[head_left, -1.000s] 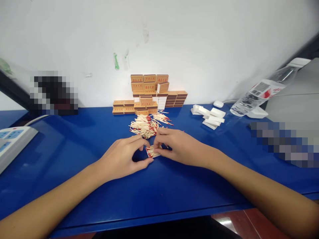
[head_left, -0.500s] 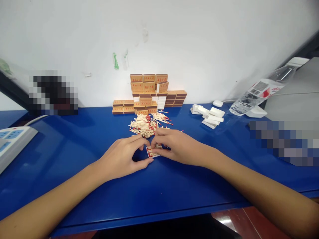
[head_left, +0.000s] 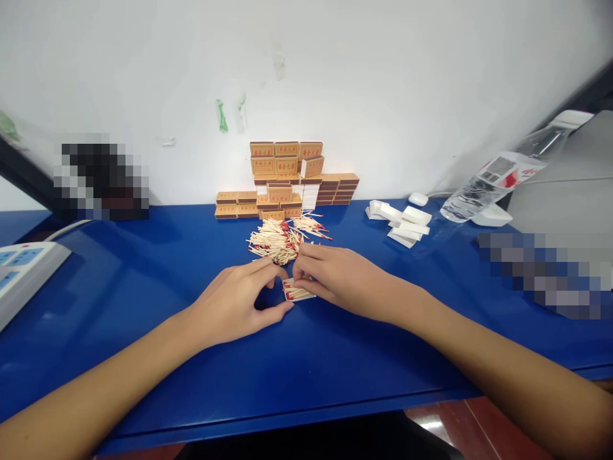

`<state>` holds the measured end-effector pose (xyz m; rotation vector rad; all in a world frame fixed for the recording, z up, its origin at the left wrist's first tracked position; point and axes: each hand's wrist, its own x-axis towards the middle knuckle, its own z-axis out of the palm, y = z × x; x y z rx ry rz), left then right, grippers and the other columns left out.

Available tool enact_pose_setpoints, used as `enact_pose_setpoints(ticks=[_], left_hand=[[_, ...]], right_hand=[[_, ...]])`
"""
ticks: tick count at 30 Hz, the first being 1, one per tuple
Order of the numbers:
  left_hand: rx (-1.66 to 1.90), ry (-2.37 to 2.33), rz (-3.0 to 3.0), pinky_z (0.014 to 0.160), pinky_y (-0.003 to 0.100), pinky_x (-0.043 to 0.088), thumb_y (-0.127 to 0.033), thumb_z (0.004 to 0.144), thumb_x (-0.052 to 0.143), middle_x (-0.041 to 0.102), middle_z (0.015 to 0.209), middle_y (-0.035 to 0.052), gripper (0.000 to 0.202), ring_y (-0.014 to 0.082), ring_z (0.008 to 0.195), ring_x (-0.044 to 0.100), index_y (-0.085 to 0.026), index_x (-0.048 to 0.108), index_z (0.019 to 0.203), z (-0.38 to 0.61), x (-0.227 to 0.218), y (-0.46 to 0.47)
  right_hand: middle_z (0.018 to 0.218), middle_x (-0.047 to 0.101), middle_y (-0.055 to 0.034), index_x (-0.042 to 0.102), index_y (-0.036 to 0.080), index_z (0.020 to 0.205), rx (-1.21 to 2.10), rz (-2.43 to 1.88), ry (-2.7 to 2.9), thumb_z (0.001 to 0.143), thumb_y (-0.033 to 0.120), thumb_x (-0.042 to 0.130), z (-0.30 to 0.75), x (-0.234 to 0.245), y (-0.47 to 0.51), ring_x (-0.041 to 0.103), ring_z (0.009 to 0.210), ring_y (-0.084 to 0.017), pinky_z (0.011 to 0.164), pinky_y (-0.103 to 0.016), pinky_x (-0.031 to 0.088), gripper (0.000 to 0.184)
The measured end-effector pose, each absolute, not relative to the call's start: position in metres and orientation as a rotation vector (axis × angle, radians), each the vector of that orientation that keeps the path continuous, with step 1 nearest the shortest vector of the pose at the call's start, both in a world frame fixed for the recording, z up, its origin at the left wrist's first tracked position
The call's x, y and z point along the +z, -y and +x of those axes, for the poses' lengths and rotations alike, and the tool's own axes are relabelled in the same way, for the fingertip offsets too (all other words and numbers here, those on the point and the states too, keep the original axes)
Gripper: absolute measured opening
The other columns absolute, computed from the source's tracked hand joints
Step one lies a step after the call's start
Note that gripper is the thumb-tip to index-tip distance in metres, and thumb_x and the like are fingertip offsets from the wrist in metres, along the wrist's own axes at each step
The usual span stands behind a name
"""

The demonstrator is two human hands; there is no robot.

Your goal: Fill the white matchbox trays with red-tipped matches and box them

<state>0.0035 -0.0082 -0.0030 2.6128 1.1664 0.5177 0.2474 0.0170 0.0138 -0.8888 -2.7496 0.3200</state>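
A small white matchbox tray (head_left: 297, 292) filled with red-tipped matches lies on the blue table (head_left: 143, 281) between my hands. My left hand (head_left: 234, 303) curls round its left end, thumb and fingertips touching it. My right hand (head_left: 335, 275) pinches the tray's right side with curled fingers. Just behind them lies a loose pile of matches (head_left: 282, 237).
Tan matchboxes (head_left: 287, 176) are stacked against the white wall. Several empty white trays (head_left: 405, 223) lie at the right, beside a tipped water bottle (head_left: 498, 176) and a small white case (head_left: 418, 199). A white power strip (head_left: 22, 268) sits at the left edge.
My right hand's fingers have shifted slightly on the tray, showing more of the matches in it. My left hand has hardly moved.
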Motion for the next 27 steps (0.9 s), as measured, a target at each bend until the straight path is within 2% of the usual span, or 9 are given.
enact_pose_setpoints(ticks=[4, 13, 27], left_hand=[[0.521, -1.164, 2.624, 0.062, 0.029, 0.041, -0.039, 0.095, 0.069, 0.060, 0.087, -0.0023, 0.020, 0.0132, 0.065, 0.053, -0.022, 0.064, 0.103, 0.0041, -0.0036, 0.0081], [0.560, -1.137, 2.632, 0.062, 0.028, 0.040, -0.039, 0.095, 0.069, 0.057, 0.083, -0.0032, 0.019, 0.0128, 0.065, 0.052, -0.022, 0.062, 0.101, 0.0036, -0.0025, 0.0093], [0.560, -1.117, 2.650, 0.062, 0.027, 0.039, -0.038, 0.095, 0.069, 0.055, 0.080, -0.0037, 0.019, 0.0125, 0.063, 0.050, -0.021, 0.059, 0.097, 0.0035, -0.0036, 0.0088]], right_hand=[[0.105, 0.065, -0.0078, 0.069, 0.015, 0.103, 0.282, -0.894, 2.759, 0.107, 0.025, 0.057, 0.2477, 0.0120, -0.0164, 0.060, 0.082, -0.017, 0.071, -0.031, 0.043, 0.015], [0.099, 0.065, -0.0057, 0.069, 0.016, 0.098, 0.333, -0.809, 2.723, 0.107, 0.028, 0.060, 0.2469, 0.0072, -0.0155, 0.061, 0.081, -0.016, 0.066, -0.029, 0.041, 0.018], [0.103, 0.064, -0.0084, 0.066, 0.013, 0.100, 0.300, -0.781, 2.820, 0.109, 0.025, 0.054, 0.2440, 0.0075, -0.0165, 0.062, 0.085, -0.017, 0.074, -0.031, 0.047, 0.019]])
